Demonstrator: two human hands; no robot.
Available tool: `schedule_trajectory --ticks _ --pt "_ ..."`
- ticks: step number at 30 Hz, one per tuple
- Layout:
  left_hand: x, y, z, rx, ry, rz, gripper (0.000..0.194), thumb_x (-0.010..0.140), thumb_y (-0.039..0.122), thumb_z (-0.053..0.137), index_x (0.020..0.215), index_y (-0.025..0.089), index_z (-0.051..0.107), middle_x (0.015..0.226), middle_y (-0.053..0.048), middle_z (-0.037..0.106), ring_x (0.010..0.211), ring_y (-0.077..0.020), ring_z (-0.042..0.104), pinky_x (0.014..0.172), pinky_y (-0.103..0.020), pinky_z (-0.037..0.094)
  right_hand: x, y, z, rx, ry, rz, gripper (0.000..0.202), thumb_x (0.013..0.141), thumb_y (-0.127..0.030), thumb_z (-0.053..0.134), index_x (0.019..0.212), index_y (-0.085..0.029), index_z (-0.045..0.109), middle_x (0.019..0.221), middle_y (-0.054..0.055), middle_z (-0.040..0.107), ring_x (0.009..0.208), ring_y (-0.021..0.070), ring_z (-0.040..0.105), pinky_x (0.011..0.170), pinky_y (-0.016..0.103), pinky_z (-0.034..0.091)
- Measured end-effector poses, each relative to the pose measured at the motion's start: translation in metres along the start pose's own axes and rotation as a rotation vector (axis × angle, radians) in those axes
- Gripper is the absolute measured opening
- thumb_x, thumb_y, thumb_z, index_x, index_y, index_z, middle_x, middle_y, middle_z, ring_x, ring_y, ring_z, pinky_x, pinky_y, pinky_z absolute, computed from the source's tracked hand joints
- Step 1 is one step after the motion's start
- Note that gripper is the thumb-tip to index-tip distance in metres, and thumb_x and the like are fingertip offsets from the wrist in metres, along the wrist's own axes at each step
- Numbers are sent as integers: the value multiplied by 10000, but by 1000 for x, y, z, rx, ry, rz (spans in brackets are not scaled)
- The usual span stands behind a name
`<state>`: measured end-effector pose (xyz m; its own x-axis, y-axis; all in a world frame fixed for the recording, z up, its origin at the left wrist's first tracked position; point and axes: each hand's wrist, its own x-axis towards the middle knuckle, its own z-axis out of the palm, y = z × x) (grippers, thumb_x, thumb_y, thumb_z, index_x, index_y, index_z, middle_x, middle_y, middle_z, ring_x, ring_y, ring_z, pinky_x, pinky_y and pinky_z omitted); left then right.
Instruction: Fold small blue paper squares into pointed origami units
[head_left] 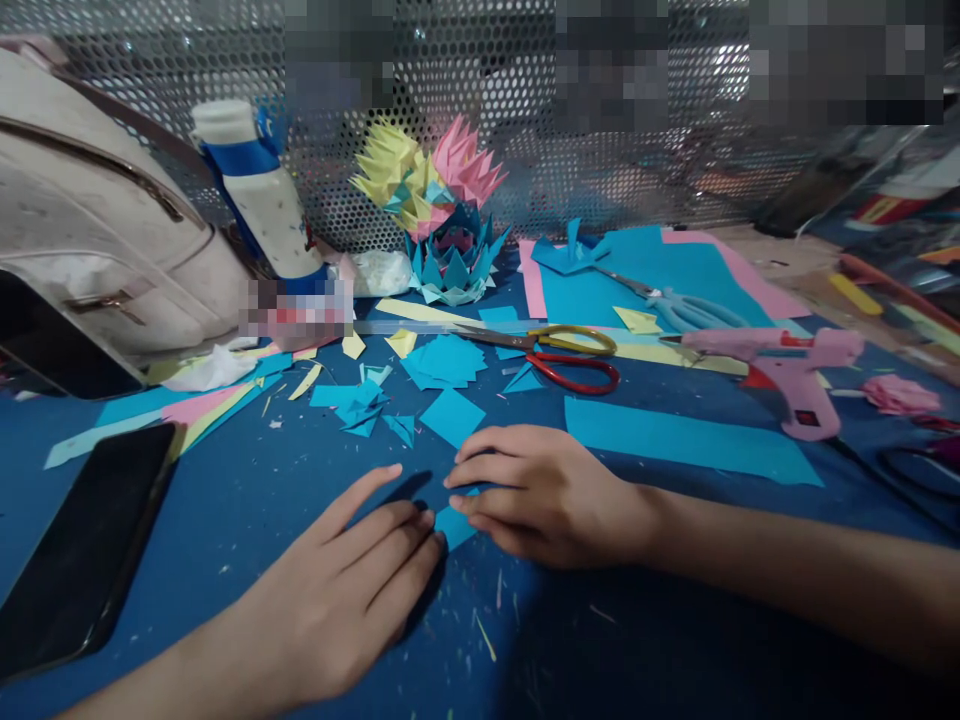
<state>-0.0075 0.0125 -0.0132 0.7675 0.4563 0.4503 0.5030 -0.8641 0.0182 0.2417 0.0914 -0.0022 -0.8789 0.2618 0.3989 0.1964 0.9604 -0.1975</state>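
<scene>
Beneath the curled fingers [504,470] of the right hand [551,495] lies a small, straight-edged, bright-blue paper piece [454,530], partly covered, on the counter [247,520]; the left hand [337,590], fingers mostly bent, borders it. Whether either grips, I cannot tell. Beyond lies a blue square [453,417].

on the table [240,510], a paper piece [454,530] lay between my left hand [337,590] and right hand [551,495], scissors [529,343] behind, a phone [90,545] left, a glue gun [796,365] right.
</scene>
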Motion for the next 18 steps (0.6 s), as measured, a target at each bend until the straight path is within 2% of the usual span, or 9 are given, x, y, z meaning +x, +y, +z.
schedule_trajectory --ticks 8,14,18 --pt "5 0 0 -22 -30 -6 287 978 148 489 1204 79 653 1189 -90 695 1120 -233 615 1235 -500 168 0 -2 1 -61 -3 27 228 984 -270 490 932 -182 694 1051 27 722 1044 185 593 783 324 495" --pt "10 -3 -6 -29 -170 -24 379 1013 244 462 1362 124 548 1391 -61 580 1257 -216 530 1255 -473 21 1 -1 -1 -56 6 44 264 988 -271 468 860 -182 680 1020 31 729 1007 187 602 748 302 474" --pt "12 -6 -10 -9 -248 -9 425 1040 312 411 1425 149 483 1462 -62 513 1333 -220 468 1248 -467 -26 2 1 -3 29 26 140 296 1008 -275 411 927 -164 673 967 49 719 937 170 609 774 291 474"
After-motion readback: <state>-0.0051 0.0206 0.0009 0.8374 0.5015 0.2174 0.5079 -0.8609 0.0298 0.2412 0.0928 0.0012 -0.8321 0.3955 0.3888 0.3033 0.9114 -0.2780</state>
